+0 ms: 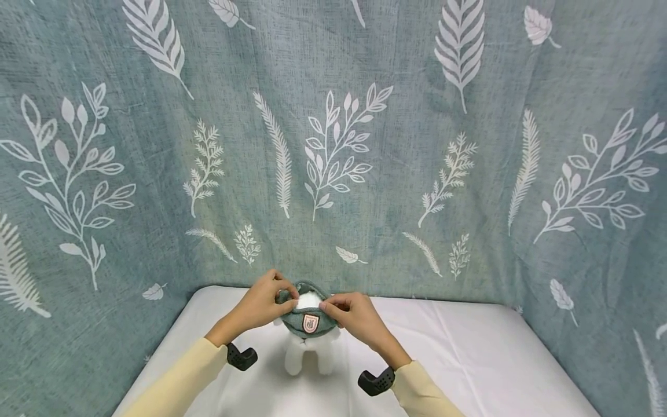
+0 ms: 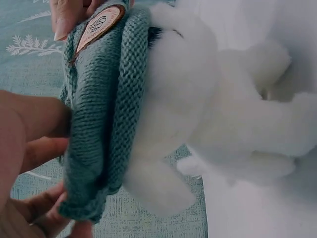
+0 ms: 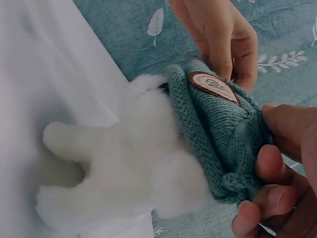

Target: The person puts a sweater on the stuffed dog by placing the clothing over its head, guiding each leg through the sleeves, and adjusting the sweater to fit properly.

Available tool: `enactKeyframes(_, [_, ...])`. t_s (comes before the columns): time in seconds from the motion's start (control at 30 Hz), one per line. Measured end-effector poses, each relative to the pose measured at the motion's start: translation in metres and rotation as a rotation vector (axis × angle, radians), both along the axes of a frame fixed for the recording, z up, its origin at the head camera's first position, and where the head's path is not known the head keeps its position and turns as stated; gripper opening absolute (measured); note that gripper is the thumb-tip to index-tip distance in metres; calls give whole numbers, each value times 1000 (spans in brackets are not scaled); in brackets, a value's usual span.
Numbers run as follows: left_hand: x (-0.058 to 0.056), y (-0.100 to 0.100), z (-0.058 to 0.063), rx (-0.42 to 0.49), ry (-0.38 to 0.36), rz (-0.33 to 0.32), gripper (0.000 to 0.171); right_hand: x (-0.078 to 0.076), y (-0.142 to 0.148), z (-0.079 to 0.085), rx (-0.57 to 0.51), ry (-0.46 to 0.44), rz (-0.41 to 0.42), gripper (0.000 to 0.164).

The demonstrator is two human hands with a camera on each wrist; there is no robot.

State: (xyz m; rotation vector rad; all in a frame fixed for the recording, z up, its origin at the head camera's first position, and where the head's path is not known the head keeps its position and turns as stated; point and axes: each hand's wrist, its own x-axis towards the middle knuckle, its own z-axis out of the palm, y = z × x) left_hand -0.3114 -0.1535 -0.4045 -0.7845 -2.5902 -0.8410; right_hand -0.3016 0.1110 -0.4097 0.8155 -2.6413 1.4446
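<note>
Knitted hat [image 2: 101, 114] on a white plush toy [image 3: 133, 153], between two hands

Teal in colour, it sits low on the toy's head, directly between the left hand [image 1: 263, 298] and the right hand [image 1: 359, 318]. Each hand is almost closed, thumb and fingers pinching the hat's upper edge from its own side. The patch [image 3: 215, 88] on the front is shield-shaped, with a border and a small drawing; its tiny letters I cannot read.

Legs [image 1: 293, 359] of the toy are below the hands, over a white cloth [image 1: 432, 353]; whether they touch it, I cannot tell. Just beyond the hands, the cloth's far edge meets a leaf-printed curtain [image 1: 396, 197]. More open cloth lies right of the hands than left.

From the head, white shows inside the hat's opening, toy or lining, I cannot tell. Wrist views add a dark spot [image 2: 154, 35] under the brim; the left one shows also a floppy ear [image 2: 158, 191] near the left hand.
</note>
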Motion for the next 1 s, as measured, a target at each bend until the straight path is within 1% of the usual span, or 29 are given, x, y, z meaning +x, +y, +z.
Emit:
enactKeyframes(0.07, [0,-1,0,-24,-26,6,5,-1,-2,-3,10,7,-6,19])
enactKeyframes(0.13, [0,-2,0,-45,-72,-4,11,-1,-3,-5,15,11,-12,18])
enactKeyframes(0.23, [-2,-4,1,-60,-176,-29,21,-2,-4,-7,18,28,-30,16])
enactKeyframes(0.37, [-3,-3,-1,-17,-318,-73,34,-2,-7,-8,21,22,-79,14])
enactKeyframes(0.43, [-3,-3,-4,11,-377,-84,39,-1,-9,-8,31,-37,-98,17])
enactKeyframes(0.47, [-3,-3,-5,28,-412,-90,41,-1,-10,-9,37,-71,-101,21])
enactKeyframes(0.57, [-2,-4,-9,70,-502,-71,48,2,-11,-10,43,-211,-81,38])
enactKeyframes(0.63, [-2,-5,-10,119,-552,-68,50,4,-11,-10,23,-294,-62,49])
enactKeyframes(0.73, [-2,-4,-12,203,-595,-78,48,7,-13,-13,-38,-381,-52,58])
enactKeyframes(0.8, [-1,-3,-13,252,-610,-84,47,8,-14,-15,-85,-407,-56,63])
enactKeyframes(0.87, [-1,-2,-15,296,-627,-84,46,8,-15,-18,-139,-429,-59,64])
enactKeyframes(1.0, [-2,0,-19,385,-680,-64,47,8,-18,-22,-259,-491,-53,57])
